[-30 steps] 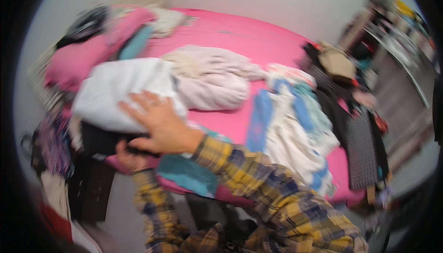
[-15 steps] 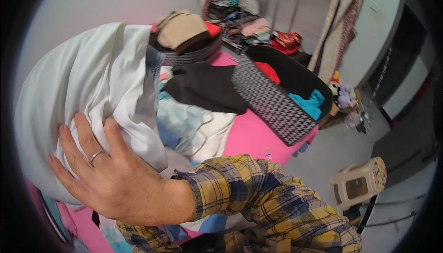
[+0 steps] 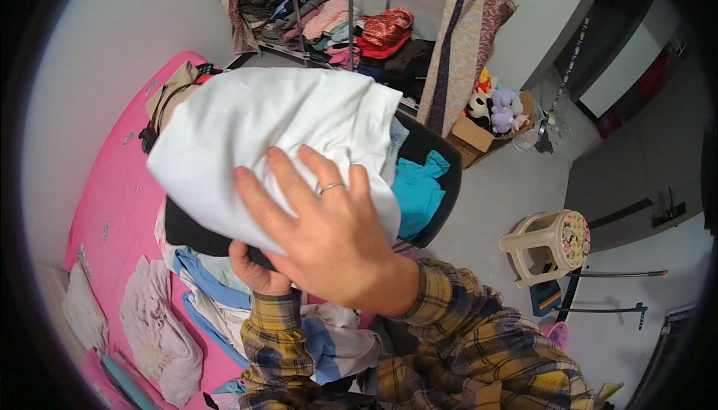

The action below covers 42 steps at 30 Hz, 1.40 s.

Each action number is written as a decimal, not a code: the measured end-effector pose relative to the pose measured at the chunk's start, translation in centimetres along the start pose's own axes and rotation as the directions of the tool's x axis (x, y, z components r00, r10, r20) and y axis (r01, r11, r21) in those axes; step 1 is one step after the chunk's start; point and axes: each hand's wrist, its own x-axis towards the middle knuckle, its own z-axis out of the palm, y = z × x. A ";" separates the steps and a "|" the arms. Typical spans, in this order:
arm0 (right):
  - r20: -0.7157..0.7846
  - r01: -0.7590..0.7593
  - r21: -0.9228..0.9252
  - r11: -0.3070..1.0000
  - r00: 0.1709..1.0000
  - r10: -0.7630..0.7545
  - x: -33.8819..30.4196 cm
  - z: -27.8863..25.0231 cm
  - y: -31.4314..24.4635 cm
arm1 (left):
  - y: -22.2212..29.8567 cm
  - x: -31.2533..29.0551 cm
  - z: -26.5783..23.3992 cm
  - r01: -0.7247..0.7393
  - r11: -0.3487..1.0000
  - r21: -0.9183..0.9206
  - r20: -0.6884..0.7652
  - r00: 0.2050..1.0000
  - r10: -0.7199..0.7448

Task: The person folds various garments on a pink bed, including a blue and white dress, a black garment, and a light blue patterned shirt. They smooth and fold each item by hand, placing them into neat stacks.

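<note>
A folded white garment is held up in front of me, above the bed and partly over a dark basket. My right hand, with a ring on one finger, lies on top of it, fingers spread. Beneath the lower edge, my left hand supports the garment; its thumb side shows while its other fingers are hidden. A bright blue cloth sits in the basket beside the garment. Below the bundle, a black cloth peeks out next to blue and white clothes.
The bed has a pink sheet with a crumpled pale garment. Clothes fill an open rack behind patterned curtains. To the right stand a box of soft toys and a beige plastic stool on the grey floor.
The white garment and my right hand have shifted rightward in view, toward the basket. My view has turned, and part of my left hand now shows under the garment.
</note>
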 end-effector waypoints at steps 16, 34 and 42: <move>0.338 -0.117 -0.323 0.939 0.913 0.230 -2.5 -3.0 9.2 | -13.9 3.9 1.7 0.260 0.965 -0.036 -0.226 0.938 -0.261; 0.105 0.096 0.136 0.986 0.988 -0.111 -2.2 6.0 -2.5 | -2.4 2.1 2.1 0.132 0.981 0.143 -0.130 0.985 -0.114; 0.075 0.029 0.320 0.947 0.996 -0.056 -1.0 5.2 -2.3 | -1.7 4.0 3.3 0.116 0.972 0.205 -0.089 0.991 -0.100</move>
